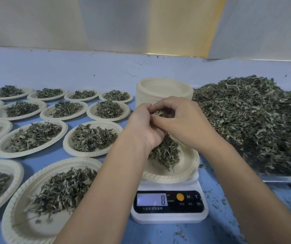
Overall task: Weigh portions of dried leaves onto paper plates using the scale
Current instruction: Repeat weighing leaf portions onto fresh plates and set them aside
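Note:
A white digital scale (169, 206) stands on the blue table, its display reading 8. On it sits a paper plate (185, 166) with a small heap of dried leaves (165, 153). Above that plate my left hand (145, 125) and my right hand (181, 120) meet, fingers curled round a clump of dried leaves (162, 113) held between them. Both wrists hide part of the plate.
A big loose pile of dried leaves (250, 118) covers a metal tray on the right. A stack of empty paper plates (164, 90) stands behind the scale. Several filled plates (91, 138) lie in rows to the left. Leaf crumbs dot the table near the scale.

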A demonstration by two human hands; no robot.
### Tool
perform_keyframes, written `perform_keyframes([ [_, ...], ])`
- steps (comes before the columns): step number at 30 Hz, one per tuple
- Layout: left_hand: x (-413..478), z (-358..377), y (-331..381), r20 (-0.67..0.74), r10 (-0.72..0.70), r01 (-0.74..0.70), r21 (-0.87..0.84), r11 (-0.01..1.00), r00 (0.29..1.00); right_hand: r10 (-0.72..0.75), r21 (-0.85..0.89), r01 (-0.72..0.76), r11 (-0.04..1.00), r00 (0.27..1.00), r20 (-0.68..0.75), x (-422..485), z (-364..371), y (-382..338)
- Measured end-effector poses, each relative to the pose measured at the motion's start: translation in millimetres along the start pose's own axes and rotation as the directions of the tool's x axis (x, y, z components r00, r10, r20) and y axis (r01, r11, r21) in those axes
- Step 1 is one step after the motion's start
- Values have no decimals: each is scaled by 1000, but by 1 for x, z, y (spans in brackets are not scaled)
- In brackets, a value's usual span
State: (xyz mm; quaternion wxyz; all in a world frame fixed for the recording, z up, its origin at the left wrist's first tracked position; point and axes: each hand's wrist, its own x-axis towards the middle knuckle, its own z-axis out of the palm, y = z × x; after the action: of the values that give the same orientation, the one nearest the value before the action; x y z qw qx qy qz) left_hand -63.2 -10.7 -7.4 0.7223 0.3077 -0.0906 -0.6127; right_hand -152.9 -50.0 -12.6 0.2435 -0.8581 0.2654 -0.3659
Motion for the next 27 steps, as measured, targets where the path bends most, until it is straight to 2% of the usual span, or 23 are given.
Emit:
perform_keyframes([
  [3, -3, -1, 0, 9, -9, 10, -31, 999, 1000, -6, 18, 6, 1000, 1000, 3, -1, -2, -3],
  [5, -2, -1, 0, -8, 8, -8, -45, 999, 1000, -12, 100, 16, 995, 999, -39, 0, -2, -4],
  [8, 2, -5, 3, -55, 51, -54, -68, 996, 997, 56, 243, -20, 970, 989, -139, 3, -5, -2],
  [11, 4, -11, 10, -120, 98, -103, -32, 994, 988, 123, 271, -82, 959, 983, -135, 5, -7, 4],
  [15, 4, -16, 16, -127, 130, -128, 21, 992, 983, 160, 187, -145, 972, 985, -71, 5, -5, 13],
  [21, 4, -18, 18, -73, 143, -135, 93, 986, 987, 187, 8, -190, 982, 974, 127, 6, -1, 24],
  [27, 6, -17, 17, -60, 170, -155, 195, 968, 984, 225, -92, -210, 973, 951, 211, 5, -2, 25],
])
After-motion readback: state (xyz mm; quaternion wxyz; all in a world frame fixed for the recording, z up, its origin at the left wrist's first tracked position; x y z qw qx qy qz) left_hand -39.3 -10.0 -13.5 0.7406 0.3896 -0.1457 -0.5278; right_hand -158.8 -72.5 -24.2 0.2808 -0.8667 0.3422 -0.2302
